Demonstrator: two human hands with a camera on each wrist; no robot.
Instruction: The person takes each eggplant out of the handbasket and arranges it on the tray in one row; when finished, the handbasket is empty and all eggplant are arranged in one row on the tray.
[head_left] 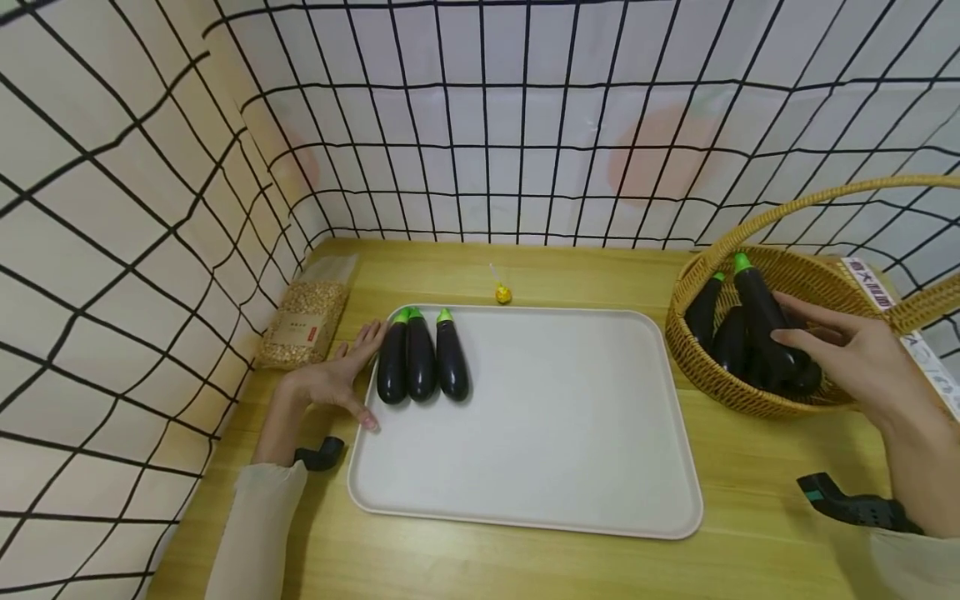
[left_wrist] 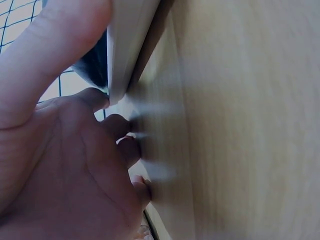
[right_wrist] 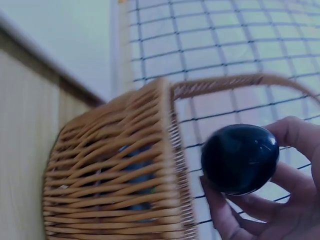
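Note:
My right hand (head_left: 847,342) grips a dark eggplant (head_left: 763,308) with a green stem end, at the wicker basket (head_left: 682,333). In the right wrist view the rounded end of that eggplant (right_wrist: 240,159) shows between thumb and fingers, beside the basket rim. Several more eggplants (head_left: 703,312) lie in the basket, partly hidden. Spread fingers of my left hand (head_left: 333,379) touch the left edge of the white tray (head_left: 562,417), with fingertips down at the table in the left wrist view. Three eggplants (head_left: 421,357) lie side by side at the tray's upper left.
A clear bag of grains (head_left: 303,325) lies left of the tray. Behind the tray is a small yellow lollipop (head_left: 503,293). Black grid netting (head_left: 487,150) hangs at the back and left. The basket's tall handle (head_left: 825,196) arches over it, and a printed strip (head_left: 868,282) lies behind.

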